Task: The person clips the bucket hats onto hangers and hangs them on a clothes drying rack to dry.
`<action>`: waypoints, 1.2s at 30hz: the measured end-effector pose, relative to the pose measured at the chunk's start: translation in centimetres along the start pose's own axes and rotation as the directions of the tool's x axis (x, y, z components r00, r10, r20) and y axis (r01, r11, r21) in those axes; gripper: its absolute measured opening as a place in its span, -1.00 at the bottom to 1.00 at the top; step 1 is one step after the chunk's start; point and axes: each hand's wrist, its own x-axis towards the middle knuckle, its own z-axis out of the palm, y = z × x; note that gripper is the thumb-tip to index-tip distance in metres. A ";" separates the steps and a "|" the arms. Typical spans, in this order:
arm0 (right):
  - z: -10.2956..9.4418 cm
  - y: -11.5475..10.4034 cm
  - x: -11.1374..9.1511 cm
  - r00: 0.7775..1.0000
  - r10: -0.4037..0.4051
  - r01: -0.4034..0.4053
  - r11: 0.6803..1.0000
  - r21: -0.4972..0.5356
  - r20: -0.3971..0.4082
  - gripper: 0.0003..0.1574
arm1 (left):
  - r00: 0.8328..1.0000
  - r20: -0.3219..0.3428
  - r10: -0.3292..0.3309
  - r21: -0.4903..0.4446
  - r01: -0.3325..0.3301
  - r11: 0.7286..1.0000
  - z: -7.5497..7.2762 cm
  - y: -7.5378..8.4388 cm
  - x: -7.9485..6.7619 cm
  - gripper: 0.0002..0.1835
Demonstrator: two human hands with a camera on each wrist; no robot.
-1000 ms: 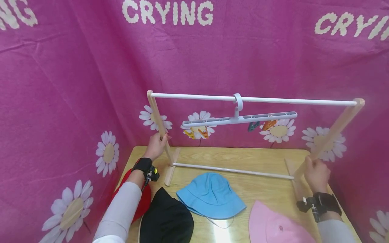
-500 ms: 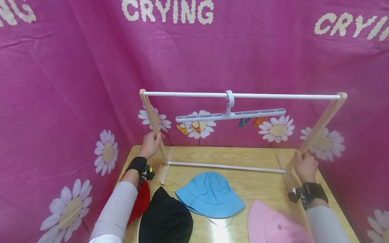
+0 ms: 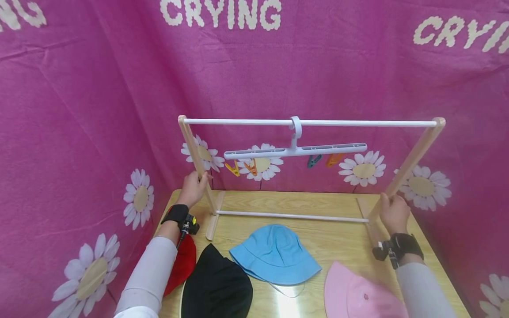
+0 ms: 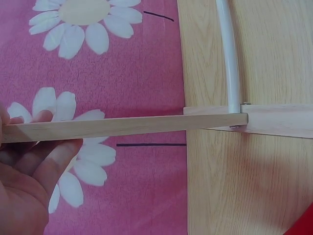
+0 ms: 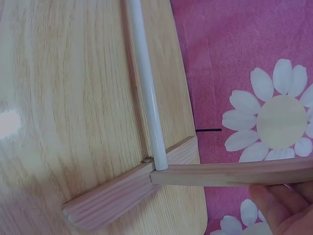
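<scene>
A small clothes rack stands at the back of the table, with wooden posts and a white top rod (image 3: 238, 122). My left hand (image 3: 192, 189) grips its left post (image 3: 194, 148) partway up; in the left wrist view fingers (image 4: 61, 156) lie on both sides of the wood. On the other side, my right hand (image 3: 395, 213) holds the right post (image 3: 415, 154) low down, just above the white lower rod (image 3: 286, 215). From the top rod hangs a pale grey hanger (image 3: 294, 151), with several clips under it: yellow (image 3: 232, 168), orange (image 3: 251, 167) and grey-green (image 3: 314, 161).
In front of the rack lie a light blue bucket hat (image 3: 275, 256), a black hat (image 3: 216, 285) and a pink hat (image 3: 359, 293). A red hat (image 3: 183, 263) is partly behind the left forearm. Pink flowered cloth (image 3: 99, 110) surrounds the wooden table (image 3: 306, 247).
The rack has shifted left with both hands on it, its right end moving furthest, and now stands squarer to the view. The hanger moved along with it. The hats stayed put.
</scene>
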 end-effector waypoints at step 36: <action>2.8 -2.2 0.8 0.999 -0.010 0.008 0.999 0.049 0.032 -0.36 | 0.999 -0.048 0.016 0.049 -0.013 0.999 -2.0 -2.3 0.4 -0.52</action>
